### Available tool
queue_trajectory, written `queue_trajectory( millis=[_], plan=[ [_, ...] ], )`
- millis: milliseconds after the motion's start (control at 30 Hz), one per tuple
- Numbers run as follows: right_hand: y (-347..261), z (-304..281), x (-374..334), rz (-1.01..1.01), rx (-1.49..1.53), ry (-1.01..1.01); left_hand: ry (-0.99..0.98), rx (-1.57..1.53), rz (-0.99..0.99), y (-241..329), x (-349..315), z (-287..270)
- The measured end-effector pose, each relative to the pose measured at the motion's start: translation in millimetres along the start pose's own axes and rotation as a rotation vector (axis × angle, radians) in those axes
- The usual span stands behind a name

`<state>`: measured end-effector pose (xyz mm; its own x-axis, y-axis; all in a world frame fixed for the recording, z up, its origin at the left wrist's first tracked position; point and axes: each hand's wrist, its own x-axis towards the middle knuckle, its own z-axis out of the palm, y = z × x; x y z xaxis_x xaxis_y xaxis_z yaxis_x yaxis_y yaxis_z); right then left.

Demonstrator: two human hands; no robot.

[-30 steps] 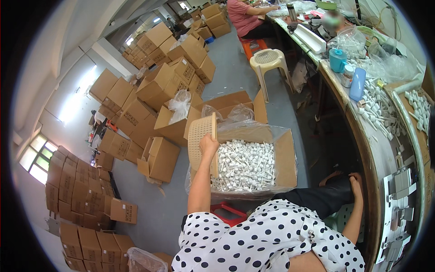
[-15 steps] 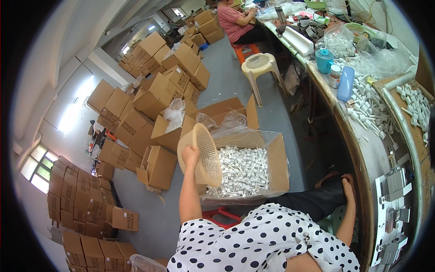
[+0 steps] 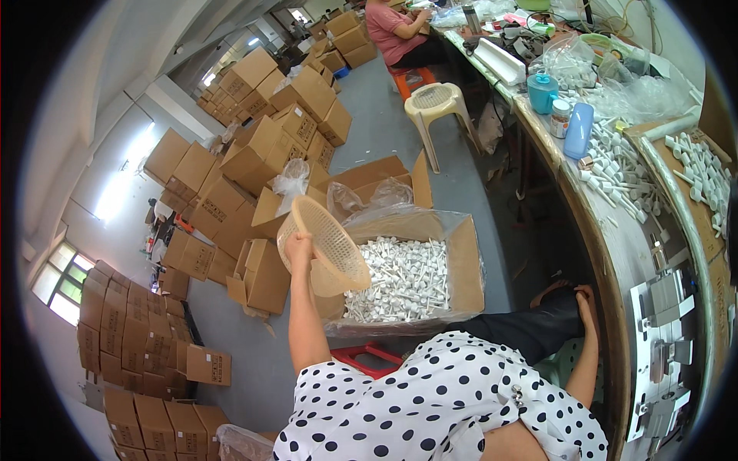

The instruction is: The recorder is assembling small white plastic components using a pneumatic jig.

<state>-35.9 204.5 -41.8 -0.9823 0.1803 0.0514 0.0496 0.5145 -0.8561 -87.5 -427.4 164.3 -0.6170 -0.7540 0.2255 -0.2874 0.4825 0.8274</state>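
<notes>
My left hand (image 3: 298, 250) is closed on the rim of a cream plastic basket (image 3: 338, 250) with a perforated wall. The basket is tilted on its side over the left part of an open cardboard box (image 3: 465, 269) lined with clear plastic. Inside the box lie many small white plastic caps with thin stems (image 3: 403, 280); none show in the part of the basket that I can see. My right hand (image 3: 586, 303) lies on my dark-trousered knee beside the workbench, holding nothing visible, its fingers stretched out and partly hidden.
On the right, the long workbench (image 3: 573, 196) carries more white stemmed pieces (image 3: 623, 169), a blue mug (image 3: 543, 94), a jar and a metal fixture (image 3: 661, 353). A cream stool (image 3: 434, 100) and a seated person (image 3: 396, 34) are beyond. Stacked cartons (image 3: 254, 154) fill the left.
My left hand and the basket have shifted a little left and up, and the basket has turned so that its inside shows more. My right hand stays on the knee.
</notes>
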Motion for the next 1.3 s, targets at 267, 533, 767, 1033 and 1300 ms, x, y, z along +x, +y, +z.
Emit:
queue_trajectory(
  millis=[267, 533, 767, 1033, 1300],
  plan=[
    [0, -2, 2, 0.097, 0.058, -0.046, 0.081, -0.669, -0.535, -25, 10, -38],
    [16, 6, 6, 0.096, 0.105, -0.031, 0.157, -0.815, -0.668, -39, 14, -31],
    [16, 6, 4, 0.070, 0.122, 0.000, 0.053, -0.676, -0.585, -38, 17, -14],
    [1, 5, 6, 0.106, 0.082, -0.012, 0.042, -0.809, -0.621, -46, 16, -25],
    [-3, 1, 5, 0.116, 0.055, -0.051, 0.026, -0.984, -0.655, -22, 1, -15]
  ],
)
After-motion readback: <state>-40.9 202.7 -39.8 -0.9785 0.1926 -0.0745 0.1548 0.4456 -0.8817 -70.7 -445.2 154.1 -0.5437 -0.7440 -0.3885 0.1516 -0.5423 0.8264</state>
